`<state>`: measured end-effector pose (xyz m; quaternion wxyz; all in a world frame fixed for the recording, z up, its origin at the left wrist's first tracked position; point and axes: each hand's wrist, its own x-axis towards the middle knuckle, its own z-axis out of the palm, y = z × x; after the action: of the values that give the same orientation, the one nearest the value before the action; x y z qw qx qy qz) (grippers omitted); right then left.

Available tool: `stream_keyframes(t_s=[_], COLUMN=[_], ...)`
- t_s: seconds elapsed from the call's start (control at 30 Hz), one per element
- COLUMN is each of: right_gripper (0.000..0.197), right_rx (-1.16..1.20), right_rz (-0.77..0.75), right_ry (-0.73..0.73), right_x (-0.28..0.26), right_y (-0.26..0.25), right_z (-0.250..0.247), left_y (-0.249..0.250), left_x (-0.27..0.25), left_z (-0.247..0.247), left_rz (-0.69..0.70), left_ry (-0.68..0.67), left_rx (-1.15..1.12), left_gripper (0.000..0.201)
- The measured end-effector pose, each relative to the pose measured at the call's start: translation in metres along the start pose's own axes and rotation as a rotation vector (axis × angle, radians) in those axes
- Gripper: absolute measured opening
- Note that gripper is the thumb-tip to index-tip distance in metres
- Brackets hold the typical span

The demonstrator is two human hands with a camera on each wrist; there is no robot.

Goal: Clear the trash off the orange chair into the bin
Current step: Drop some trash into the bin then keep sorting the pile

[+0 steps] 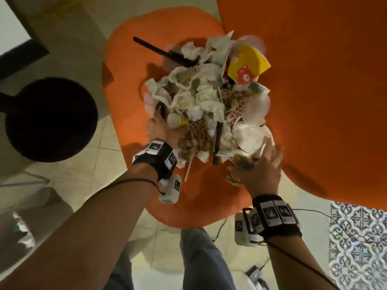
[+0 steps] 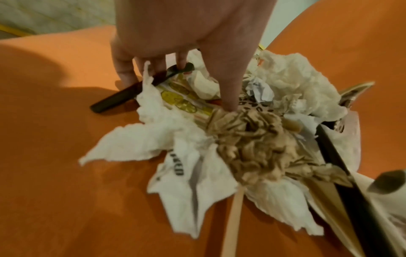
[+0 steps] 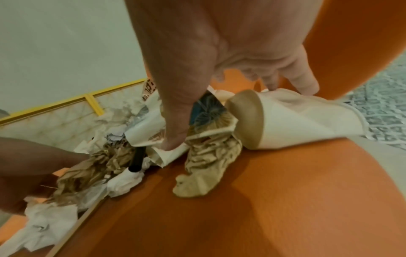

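A heap of trash [image 1: 205, 97] lies on the orange chair [image 1: 188, 195]: crumpled tissues, brown paper [image 2: 252, 142], patterned wrappers, black plastic sticks, a yellow carton [image 1: 247, 65]. My left hand [image 1: 159, 126] is at the heap's left edge. In the left wrist view the left hand [image 2: 175, 88] has its fingers straight down on a black utensil [image 2: 123, 97] and its thumb pushed into the pile. My right hand [image 1: 261, 164] lies spread on the near right edge. There the right hand [image 3: 239, 113] presses its thumb on patterned paper and its fingers on a white paper cup [image 3: 296, 125].
A round black bin [image 1: 50, 120] stands on the tiled floor left of the chair. The chair's backrest [image 1: 314, 80] rises right of the heap. A patterned rug [image 1: 360, 237] and cables lie at lower right. My leg [image 1: 205, 258] is below the seat's front edge.
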<state>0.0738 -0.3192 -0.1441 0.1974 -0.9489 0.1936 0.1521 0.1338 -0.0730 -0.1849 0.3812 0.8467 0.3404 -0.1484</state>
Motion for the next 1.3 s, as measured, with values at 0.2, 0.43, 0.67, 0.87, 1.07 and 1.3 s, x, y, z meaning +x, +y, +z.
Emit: stream_keyframes(t_s=[0.2, 0.43, 0.67, 0.87, 1.07, 1.3], right_gripper=[0.109, 0.087, 0.073, 0.032, 0.051, 0.053], right_rx=[0.045, 0.053, 0.061, 0.277, 0.427, 0.332], right_rz=[-0.003, -0.069, -0.123, -0.166, -0.137, -0.042], right_ry=[-0.007, 0.073, 0.11, 0.209, 0.318, 0.126], right_x=[-0.002, 0.002, 0.001, -0.003, -0.003, -0.009], right_y=[0.008, -0.001, -0.01, -0.018, 0.001, 0.032], right_z=[0.014, 0.013, 0.008, 0.005, -0.004, 0.018], left_y=[0.0, 0.006, 0.012, 0.009, -0.009, -0.021], left_x=[0.006, -0.008, -0.032, -0.062, -0.081, -0.08], left_z=[0.0, -0.004, -0.019, -0.034, -0.008, 0.031], left_rz=[0.094, 0.154, 0.186, 0.171, -0.011, 0.036], left_ry=[-0.078, 0.027, 0.129, -0.001, -0.178, -0.035], left_rx=[-0.193, -0.346, -0.525, -0.516, -0.47, -0.202], left_gripper=[0.094, 0.076, 0.076, 0.093, 0.047, 0.083])
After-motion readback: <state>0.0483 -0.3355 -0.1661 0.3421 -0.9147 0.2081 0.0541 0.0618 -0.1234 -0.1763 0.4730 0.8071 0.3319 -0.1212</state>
